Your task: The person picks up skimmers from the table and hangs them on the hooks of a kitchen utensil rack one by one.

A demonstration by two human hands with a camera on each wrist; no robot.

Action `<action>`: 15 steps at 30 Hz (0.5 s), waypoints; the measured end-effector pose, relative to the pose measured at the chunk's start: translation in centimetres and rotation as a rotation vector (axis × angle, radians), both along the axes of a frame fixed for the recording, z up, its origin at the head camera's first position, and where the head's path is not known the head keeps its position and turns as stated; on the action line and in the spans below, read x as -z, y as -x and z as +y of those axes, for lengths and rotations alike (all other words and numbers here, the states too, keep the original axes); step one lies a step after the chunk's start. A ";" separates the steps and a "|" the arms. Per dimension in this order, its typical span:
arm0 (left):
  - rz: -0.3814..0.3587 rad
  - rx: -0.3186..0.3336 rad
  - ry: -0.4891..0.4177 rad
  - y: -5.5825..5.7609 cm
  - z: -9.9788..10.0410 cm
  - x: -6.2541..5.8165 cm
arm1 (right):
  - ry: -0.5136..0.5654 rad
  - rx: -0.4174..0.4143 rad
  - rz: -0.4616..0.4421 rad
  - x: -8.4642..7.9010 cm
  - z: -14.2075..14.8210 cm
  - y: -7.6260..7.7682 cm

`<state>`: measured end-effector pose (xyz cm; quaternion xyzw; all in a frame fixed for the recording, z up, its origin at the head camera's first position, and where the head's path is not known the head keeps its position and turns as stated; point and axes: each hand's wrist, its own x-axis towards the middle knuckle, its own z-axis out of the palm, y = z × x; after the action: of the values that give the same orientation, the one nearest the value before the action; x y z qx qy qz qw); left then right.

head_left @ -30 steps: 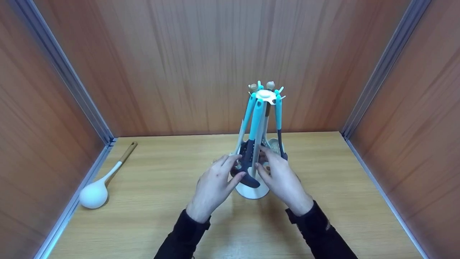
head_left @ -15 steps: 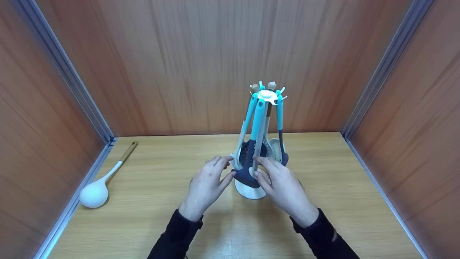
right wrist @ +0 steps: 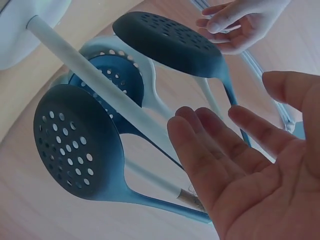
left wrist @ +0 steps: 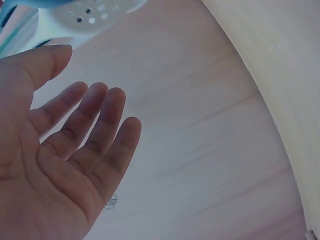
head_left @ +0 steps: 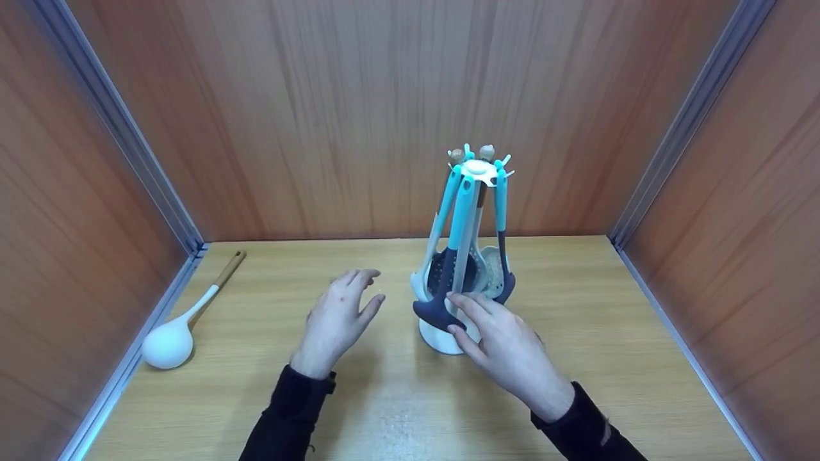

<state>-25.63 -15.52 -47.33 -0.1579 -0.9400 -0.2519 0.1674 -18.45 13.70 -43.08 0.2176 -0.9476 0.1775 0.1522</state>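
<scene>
A white utensil stand (head_left: 479,168) bears several hanging kitchen tools with turquoise or wooden handles. At its front hangs a dark blue skimmer (head_left: 439,312), its holes plain in the right wrist view. My right hand (head_left: 503,342) is beside that skimmer, fingers loosely bent around nothing; whether the fingertips touch it I cannot tell. Another dark skimmer (right wrist: 77,145) and a pale perforated spoon (head_left: 492,269) hang on the stand's right side. My left hand (head_left: 336,320) is apart from the stand, to its left, with relaxed fingers and nothing in it.
A white ladle (head_left: 168,346) with a wooden handle lies on the light wooden table (head_left: 397,410) at the far left. Wood-panelled walls (head_left: 397,115) with metal edge strips enclose the table at the back and both sides.
My left hand has moved left, away from the stand. My right hand has come slightly down and toward me, staying beside the front skimmer. The skimmer has settled, hanging on the stand.
</scene>
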 end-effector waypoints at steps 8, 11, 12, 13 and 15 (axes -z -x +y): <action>0.000 -0.028 -0.012 1.4 -2.8 1.3 | -0.033 -0.033 0.021 0.3 0.1 -0.7; -0.015 -0.045 -0.009 1.7 -3.7 1.7 | -0.053 -0.052 0.045 0.5 0.2 -0.8; -0.020 -0.050 -0.008 1.8 -4.1 1.9 | -0.064 -0.062 0.062 0.6 0.3 -0.8; -0.024 -0.055 -0.006 1.9 -4.4 2.0 | -0.073 -0.077 0.081 0.7 0.3 -0.8; -0.034 -0.066 -0.003 2.1 -5.0 2.2 | -0.087 -0.118 0.122 0.9 0.5 -0.8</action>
<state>-27.74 -20.51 -49.56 -0.1222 -0.9471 -0.2502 0.1598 -17.69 14.18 -44.00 0.2897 -0.9290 0.1311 0.1892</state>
